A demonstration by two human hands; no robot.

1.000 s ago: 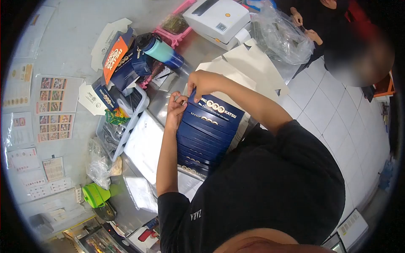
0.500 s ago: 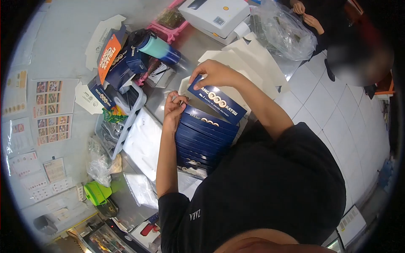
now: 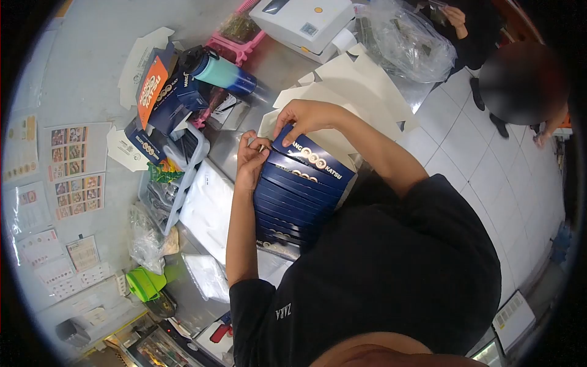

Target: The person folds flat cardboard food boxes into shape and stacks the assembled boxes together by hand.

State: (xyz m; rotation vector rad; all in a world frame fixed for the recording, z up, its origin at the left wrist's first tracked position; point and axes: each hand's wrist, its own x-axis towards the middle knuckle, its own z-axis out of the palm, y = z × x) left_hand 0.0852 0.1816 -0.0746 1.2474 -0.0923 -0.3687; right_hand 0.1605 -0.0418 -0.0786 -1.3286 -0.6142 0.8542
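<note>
Several flat blue cartons with white and gold print (image 3: 293, 205) lie in an overlapping stack before my chest. My right hand (image 3: 302, 119) pinches the upper left corner of the topmost blue carton (image 3: 318, 158), thumb on its printed face. My left hand (image 3: 249, 160) is at the stack's left edge, its fingers curled and the fingertips pressed on the cartons' corner. Beyond my right hand, cream-coloured flat card sheets (image 3: 361, 92) are spread on the metal table.
Left of the stack are white plastic packs (image 3: 208, 205), a clear bin (image 3: 177, 202) and blue-and-orange boxes (image 3: 168, 101). A teal bottle (image 3: 223, 73), white printer (image 3: 302, 24) and plastic bag (image 3: 406, 46) stand farther off. Another person (image 3: 474, 37) is at the upper right.
The topmost carton has come down closer against the stack, with my right hand moving slightly down. My left hand barely moved. The other person's hands and head have shifted.
</note>
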